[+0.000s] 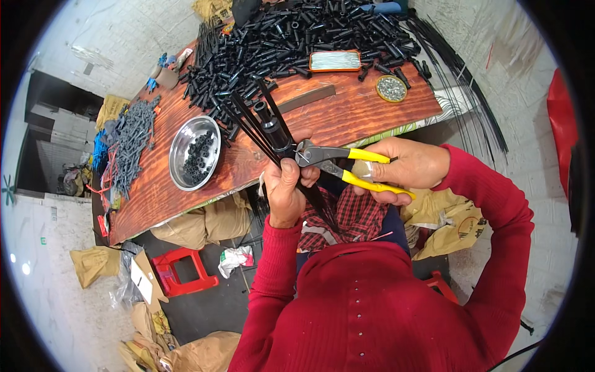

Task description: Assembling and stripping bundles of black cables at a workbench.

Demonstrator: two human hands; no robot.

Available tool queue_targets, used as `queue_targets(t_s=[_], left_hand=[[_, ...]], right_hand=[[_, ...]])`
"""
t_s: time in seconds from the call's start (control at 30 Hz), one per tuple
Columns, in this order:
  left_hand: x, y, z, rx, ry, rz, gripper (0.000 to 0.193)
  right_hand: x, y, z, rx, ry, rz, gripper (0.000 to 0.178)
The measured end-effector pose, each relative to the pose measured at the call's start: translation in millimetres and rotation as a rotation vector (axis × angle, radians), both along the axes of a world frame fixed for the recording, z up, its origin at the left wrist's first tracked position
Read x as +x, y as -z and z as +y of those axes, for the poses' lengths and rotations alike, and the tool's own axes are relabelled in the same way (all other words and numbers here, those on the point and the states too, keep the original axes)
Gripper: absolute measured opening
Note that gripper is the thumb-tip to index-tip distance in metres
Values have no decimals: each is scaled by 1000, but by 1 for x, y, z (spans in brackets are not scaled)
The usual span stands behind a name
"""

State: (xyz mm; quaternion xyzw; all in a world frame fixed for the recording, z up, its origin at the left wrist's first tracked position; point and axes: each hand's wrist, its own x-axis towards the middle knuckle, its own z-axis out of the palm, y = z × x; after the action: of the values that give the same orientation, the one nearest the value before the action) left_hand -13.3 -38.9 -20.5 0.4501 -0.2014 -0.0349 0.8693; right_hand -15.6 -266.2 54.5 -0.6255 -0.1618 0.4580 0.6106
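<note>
My left hand (286, 191) is closed around a bundle of thin black rods (254, 131) and a thicker black tubular part (274, 129) with a hollow end pointing up and away. My right hand (396, 166) grips end-cutting pliers (365, 171) by their yellow handles. The dark jaws of the pliers meet the lower end of the tubular part, right beside my left fingers. What exactly lies between the jaws is too small to make out. A beige wrap covers part of a right finger.
On the wooden table (242, 180) lie a heap of black tubular parts (291, 43), a steel bowl (175, 158) of small black pieces, an orange-rimmed tray (335, 61), a round dish of metal bits (391, 88) and grey pieces (131, 142). A red stool (201, 282) stands below left.
</note>
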Motion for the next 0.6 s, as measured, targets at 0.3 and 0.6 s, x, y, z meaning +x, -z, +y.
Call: queue_targets(t_s=[0.3, 0.6], left_hand=[[3, 4, -1, 49, -71, 0, 59], [4, 1, -7, -14, -32, -12, 63]], right_hand=[[-16, 35, 14, 38, 112, 8, 36], [-5, 2, -2, -83, 85, -179, 27]])
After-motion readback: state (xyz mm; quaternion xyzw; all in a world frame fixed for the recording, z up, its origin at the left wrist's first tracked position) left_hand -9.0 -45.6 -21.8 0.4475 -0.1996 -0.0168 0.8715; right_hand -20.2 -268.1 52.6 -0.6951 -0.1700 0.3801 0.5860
